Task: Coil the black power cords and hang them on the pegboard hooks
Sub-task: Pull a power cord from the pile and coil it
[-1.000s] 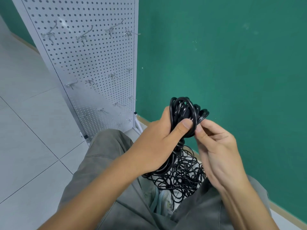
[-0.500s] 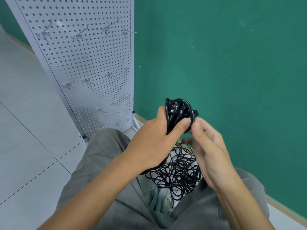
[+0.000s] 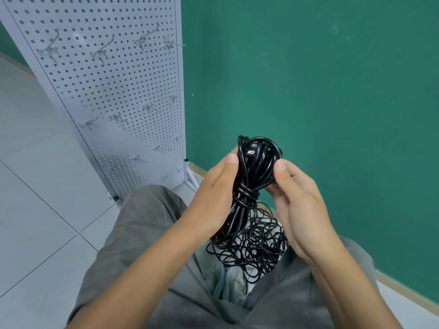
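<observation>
A coiled black power cord (image 3: pixel 255 167), wrapped round its middle with a turn of its own cable, is held up in front of me. My left hand (image 3: pixel 213 198) grips the bundle from the left. My right hand (image 3: pixel 297 198) holds its upper loop from the right, thumb on the cable. A plug end shows inside the top loop. Below, a loose tangle of black cords (image 3: pixel 256 241) lies on the floor between my knees. The white pegboard (image 3: pixel 114 91) stands at the left, with several bare metal hooks (image 3: pixel 99 53).
A green wall (image 3: pixel 332 91) rises directly ahead and to the right, with a wooden skirting at its foot. Pale floor tiles (image 3: pixel 35 186) spread to the left. My grey trouser legs and light shoes (image 3: pixel 228 281) are under the hands.
The bundle has turned so its wrapped middle faces me. My left thumb moved off the front of the loop to its left side, and my right hand shifted onto the loop's right side.
</observation>
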`<state>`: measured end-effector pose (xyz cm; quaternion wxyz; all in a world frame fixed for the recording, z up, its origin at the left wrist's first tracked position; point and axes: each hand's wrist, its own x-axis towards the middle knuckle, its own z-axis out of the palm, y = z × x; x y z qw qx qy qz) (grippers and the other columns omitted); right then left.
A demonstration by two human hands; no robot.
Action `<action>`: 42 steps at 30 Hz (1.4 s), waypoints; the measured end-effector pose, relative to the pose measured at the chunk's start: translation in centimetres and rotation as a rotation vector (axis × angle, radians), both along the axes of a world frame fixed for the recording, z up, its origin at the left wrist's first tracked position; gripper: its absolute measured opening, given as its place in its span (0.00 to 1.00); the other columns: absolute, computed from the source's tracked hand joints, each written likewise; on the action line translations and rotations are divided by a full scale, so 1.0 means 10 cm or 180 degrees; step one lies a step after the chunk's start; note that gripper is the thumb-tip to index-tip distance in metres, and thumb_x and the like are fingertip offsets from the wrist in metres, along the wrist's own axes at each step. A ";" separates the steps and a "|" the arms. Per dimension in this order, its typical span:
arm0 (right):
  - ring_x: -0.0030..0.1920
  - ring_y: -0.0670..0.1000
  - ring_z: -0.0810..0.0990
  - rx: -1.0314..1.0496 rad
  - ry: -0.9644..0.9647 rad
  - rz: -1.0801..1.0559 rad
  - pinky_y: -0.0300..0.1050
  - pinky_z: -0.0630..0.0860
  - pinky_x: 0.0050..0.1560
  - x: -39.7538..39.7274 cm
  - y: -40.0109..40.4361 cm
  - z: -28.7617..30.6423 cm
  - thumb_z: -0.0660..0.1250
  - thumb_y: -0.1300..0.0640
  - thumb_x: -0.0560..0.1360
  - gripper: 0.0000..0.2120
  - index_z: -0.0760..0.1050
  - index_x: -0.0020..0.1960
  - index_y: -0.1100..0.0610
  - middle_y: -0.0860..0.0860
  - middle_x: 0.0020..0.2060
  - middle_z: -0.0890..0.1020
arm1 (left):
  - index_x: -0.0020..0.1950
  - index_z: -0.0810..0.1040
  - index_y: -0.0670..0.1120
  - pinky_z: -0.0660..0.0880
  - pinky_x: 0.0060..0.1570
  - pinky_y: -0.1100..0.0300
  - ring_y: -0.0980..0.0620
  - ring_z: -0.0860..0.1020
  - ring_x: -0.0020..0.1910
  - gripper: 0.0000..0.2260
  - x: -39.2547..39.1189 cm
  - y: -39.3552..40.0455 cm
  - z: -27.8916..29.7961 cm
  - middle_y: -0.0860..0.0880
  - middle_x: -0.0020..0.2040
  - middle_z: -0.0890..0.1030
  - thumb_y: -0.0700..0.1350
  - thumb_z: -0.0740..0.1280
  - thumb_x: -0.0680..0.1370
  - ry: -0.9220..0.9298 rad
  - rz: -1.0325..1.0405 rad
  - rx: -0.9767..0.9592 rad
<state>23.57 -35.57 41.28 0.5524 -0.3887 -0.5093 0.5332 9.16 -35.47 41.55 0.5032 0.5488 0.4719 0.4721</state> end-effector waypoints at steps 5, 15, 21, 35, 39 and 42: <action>0.58 0.54 0.83 0.0010 -0.0605 -0.0322 0.50 0.76 0.63 0.00 0.00 -0.01 0.59 0.49 0.85 0.16 0.82 0.57 0.58 0.54 0.53 0.86 | 0.75 0.74 0.55 0.68 0.74 0.57 0.64 0.75 0.69 0.18 0.08 0.01 -0.07 0.60 0.67 0.80 0.51 0.54 0.88 -0.0283 0.0084 0.0020; 0.56 0.54 0.85 0.0075 -0.0215 -0.0423 0.50 0.79 0.61 0.05 0.01 0.09 0.72 0.53 0.75 0.12 0.84 0.55 0.59 0.55 0.51 0.87 | 0.72 0.72 0.63 0.73 0.68 0.48 0.62 0.79 0.60 0.19 0.24 -0.03 -0.05 0.62 0.58 0.83 0.62 0.57 0.82 0.0093 0.0420 0.0302; 0.52 0.54 0.85 0.0033 -0.0372 -0.0363 0.54 0.79 0.62 0.10 0.03 0.14 0.71 0.56 0.77 0.09 0.85 0.53 0.59 0.56 0.49 0.87 | 0.67 0.76 0.60 0.72 0.69 0.48 0.59 0.80 0.61 0.17 0.28 0.01 0.00 0.60 0.57 0.84 0.60 0.59 0.80 -0.0347 0.0379 0.0147; 0.53 0.53 0.84 0.0293 -0.1462 0.0170 0.46 0.80 0.57 0.23 0.11 0.13 0.72 0.45 0.77 0.14 0.82 0.57 0.54 0.52 0.50 0.86 | 0.64 0.77 0.54 0.77 0.62 0.38 0.44 0.82 0.60 0.18 0.18 0.10 0.03 0.43 0.64 0.81 0.54 0.62 0.76 -0.1158 -0.0294 -0.1032; 0.49 0.48 0.83 0.0305 -0.1337 0.0197 0.42 0.79 0.53 0.22 0.10 0.15 0.71 0.50 0.76 0.13 0.81 0.54 0.58 0.54 0.49 0.85 | 0.63 0.79 0.48 0.78 0.59 0.38 0.43 0.81 0.51 0.17 0.09 0.16 0.04 0.42 0.57 0.83 0.52 0.63 0.78 -0.1123 -0.0393 -0.1103; 0.47 0.45 0.81 0.0317 -0.1254 0.0365 0.35 0.76 0.50 0.25 0.10 0.15 0.69 0.54 0.78 0.12 0.81 0.55 0.61 0.55 0.48 0.85 | 0.59 0.80 0.50 0.76 0.49 0.43 0.46 0.80 0.42 0.11 0.04 0.17 0.06 0.46 0.50 0.80 0.50 0.62 0.81 -0.1232 -0.0476 -0.1169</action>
